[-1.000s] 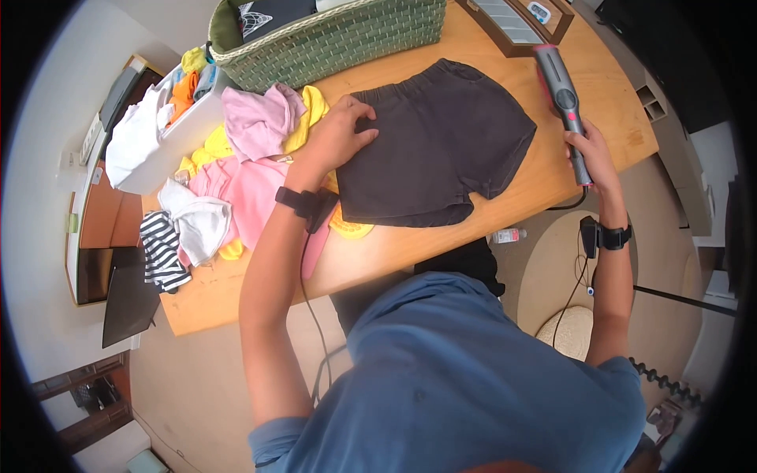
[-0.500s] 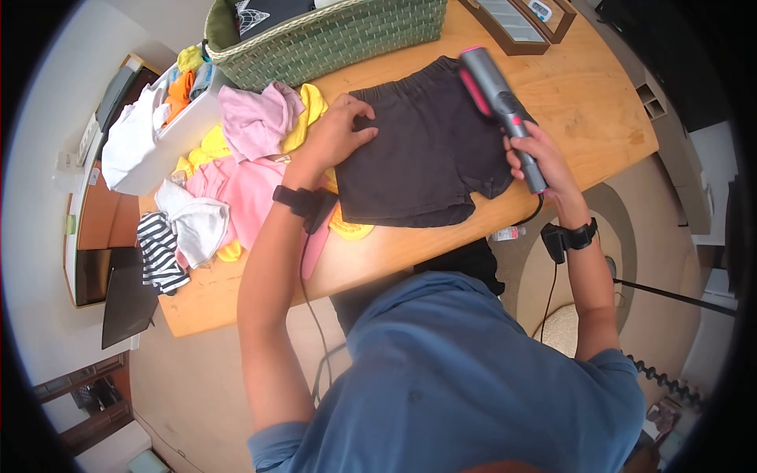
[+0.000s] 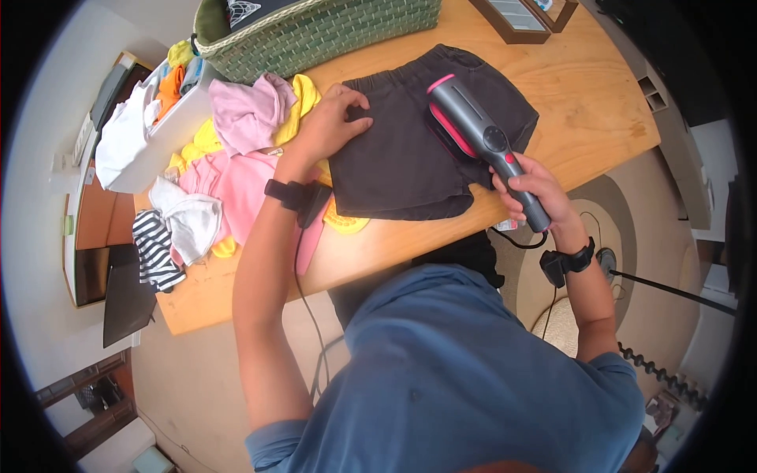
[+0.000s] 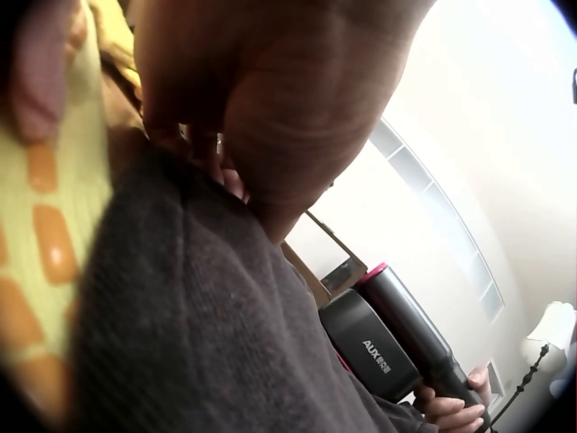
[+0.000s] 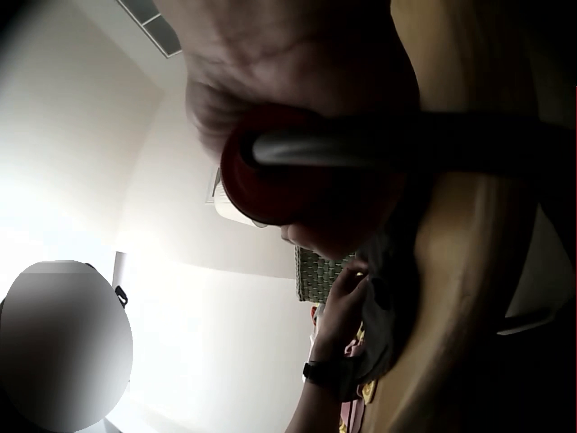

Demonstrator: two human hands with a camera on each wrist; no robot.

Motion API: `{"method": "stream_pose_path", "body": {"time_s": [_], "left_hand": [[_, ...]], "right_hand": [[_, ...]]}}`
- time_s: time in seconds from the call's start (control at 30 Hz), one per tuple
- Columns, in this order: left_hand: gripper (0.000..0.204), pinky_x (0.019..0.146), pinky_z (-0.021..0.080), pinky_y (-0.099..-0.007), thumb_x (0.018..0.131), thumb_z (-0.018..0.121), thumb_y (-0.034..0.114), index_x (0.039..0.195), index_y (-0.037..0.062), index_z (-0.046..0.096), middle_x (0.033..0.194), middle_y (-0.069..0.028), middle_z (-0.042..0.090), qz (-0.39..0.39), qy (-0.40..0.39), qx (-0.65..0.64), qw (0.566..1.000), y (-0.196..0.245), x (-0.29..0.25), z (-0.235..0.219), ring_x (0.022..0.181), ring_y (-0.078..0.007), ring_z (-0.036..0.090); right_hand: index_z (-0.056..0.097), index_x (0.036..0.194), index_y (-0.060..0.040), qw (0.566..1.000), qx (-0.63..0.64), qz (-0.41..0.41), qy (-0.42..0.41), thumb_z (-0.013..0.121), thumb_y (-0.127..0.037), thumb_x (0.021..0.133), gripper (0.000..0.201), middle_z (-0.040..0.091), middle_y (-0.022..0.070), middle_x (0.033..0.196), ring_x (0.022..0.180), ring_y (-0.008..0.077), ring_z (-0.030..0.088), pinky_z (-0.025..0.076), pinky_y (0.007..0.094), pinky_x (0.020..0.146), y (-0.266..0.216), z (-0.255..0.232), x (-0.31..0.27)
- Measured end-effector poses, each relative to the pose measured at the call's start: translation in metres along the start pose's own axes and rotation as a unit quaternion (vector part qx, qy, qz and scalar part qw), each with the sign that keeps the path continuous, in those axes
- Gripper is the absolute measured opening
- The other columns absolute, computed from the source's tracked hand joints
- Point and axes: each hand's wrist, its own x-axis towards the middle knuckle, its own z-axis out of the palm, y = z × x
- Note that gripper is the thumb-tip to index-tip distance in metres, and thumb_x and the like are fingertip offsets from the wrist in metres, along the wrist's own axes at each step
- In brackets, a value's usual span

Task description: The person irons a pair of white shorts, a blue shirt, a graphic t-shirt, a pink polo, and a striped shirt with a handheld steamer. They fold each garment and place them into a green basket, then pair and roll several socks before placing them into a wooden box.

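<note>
A pair of dark grey shorts (image 3: 410, 150) lies spread on the wooden table (image 3: 568, 94), waistband to the back. My left hand (image 3: 333, 126) rests on its left side near the waistband, thumb and forefinger apart and bent. In the left wrist view the dark cloth rises close under the palm. My right hand (image 3: 536, 189) grips the handle of a grey and pink handheld garment steamer (image 3: 473, 118), its head over the right half of the shorts. A black cord runs from the handle's end.
Crumpled pink, yellow, white and striped clothes (image 3: 236, 185) lie left of the shorts. Behind them stand a white bin (image 3: 185, 118) of clothes and a green woven basket (image 3: 331, 39). An open brown case (image 3: 516, 20) sits at the back right.
The right hand has brought the steamer leftward from beyond the shorts' right side to over their right half. The left hand has kept its place on the shorts.
</note>
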Motion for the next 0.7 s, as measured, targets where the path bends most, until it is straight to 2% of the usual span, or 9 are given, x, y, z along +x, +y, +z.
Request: {"method": "stream_pose_path", "body": {"time_s": [0.17, 0.2, 0.3, 0.47, 0.57, 0.67, 0.7], "left_hand": [[0.031, 0.078, 0.048, -0.0307, 0.081, 0.077, 0.017, 0.108, 0.0072, 0.064, 0.104, -0.0071, 0.053, 0.003, -0.002, 0.007, 1.000, -0.003, 0.002, 0.000, 0.082, -0.0185, 0.053], [0.031, 0.078, 0.048, -0.0303, 0.082, 0.077, 0.017, 0.108, 0.0070, 0.064, 0.103, -0.0069, 0.052, 0.005, -0.004, 0.006, 1.000, -0.003, 0.002, 0.000, 0.082, -0.0181, 0.052], [0.028, 0.078, 0.048, -0.0289, 0.086, 0.074, 0.017, 0.110, 0.0066, 0.064, 0.102, -0.0053, 0.053, 0.009, -0.011, -0.014, 1.000, -0.005, 0.002, -0.002, 0.082, -0.0161, 0.052], [0.021, 0.079, 0.046, -0.0248, 0.098, 0.061, 0.020, 0.114, 0.0068, 0.064, 0.098, 0.0018, 0.057, -0.023, -0.026, -0.156, 0.987, -0.017, 0.007, -0.008, 0.088, -0.0086, 0.052], [0.019, 0.074, 0.046, -0.0251, 0.098, 0.059, 0.018, 0.111, 0.0064, 0.065, 0.090, 0.0008, 0.058, -0.065, -0.027, -0.194, 0.978, -0.014, 0.006, -0.011, 0.082, -0.0086, 0.053], [0.022, 0.083, 0.045, -0.0233, 0.101, 0.056, 0.024, 0.116, 0.0079, 0.063, 0.099, 0.0042, 0.059, -0.055, -0.056, -0.210, 0.975, -0.012, 0.004, -0.015, 0.091, -0.0078, 0.053], [0.021, 0.080, 0.045, -0.0236, 0.101, 0.056, 0.022, 0.115, 0.0075, 0.064, 0.096, 0.0035, 0.059, -0.057, -0.044, -0.213, 0.974, -0.011, 0.004, -0.015, 0.088, -0.0080, 0.053]], "right_hand": [[0.048, 0.120, 0.0028, 0.997, -0.023, -0.036, 0.068, 0.059, -0.009, 0.090, 0.034, 0.054, 0.0083, 0.087, 0.058, 0.0115, 0.054, 0.046, 0.0256, 0.047, 0.003, -0.012, -0.029], [0.047, 0.121, 0.0017, 0.994, -0.032, -0.053, 0.095, 0.058, -0.009, 0.091, 0.034, 0.053, 0.0076, 0.081, 0.056, 0.0112, 0.052, 0.045, 0.0261, 0.047, 0.001, -0.013, -0.032], [0.047, 0.122, 0.0010, 0.970, -0.089, -0.108, 0.199, 0.056, -0.010, 0.091, 0.034, 0.052, 0.0071, 0.077, 0.054, 0.0110, 0.051, 0.045, 0.0261, 0.047, -0.003, -0.009, -0.028], [0.046, 0.119, 0.0001, 0.996, -0.015, -0.062, 0.057, 0.055, -0.009, 0.092, 0.029, 0.054, 0.0086, 0.088, 0.060, 0.0105, 0.052, 0.045, 0.0256, 0.047, -0.019, 0.007, -0.001], [0.046, 0.118, -0.0001, 0.999, 0.009, 0.006, -0.032, 0.057, -0.009, 0.092, 0.029, 0.054, 0.0086, 0.091, 0.062, 0.0104, 0.053, 0.045, 0.0253, 0.047, -0.013, 0.023, 0.029], [0.047, 0.115, 0.0001, 0.993, -0.008, 0.066, -0.094, 0.060, -0.009, 0.090, 0.030, 0.055, 0.0078, 0.089, 0.061, 0.0104, 0.054, 0.045, 0.0251, 0.047, 0.000, 0.043, 0.049], [0.047, 0.115, 0.0001, 0.990, -0.012, 0.085, -0.115, 0.061, -0.008, 0.090, 0.030, 0.055, 0.0073, 0.087, 0.059, 0.0104, 0.054, 0.045, 0.0250, 0.047, 0.003, 0.049, 0.048]]}}
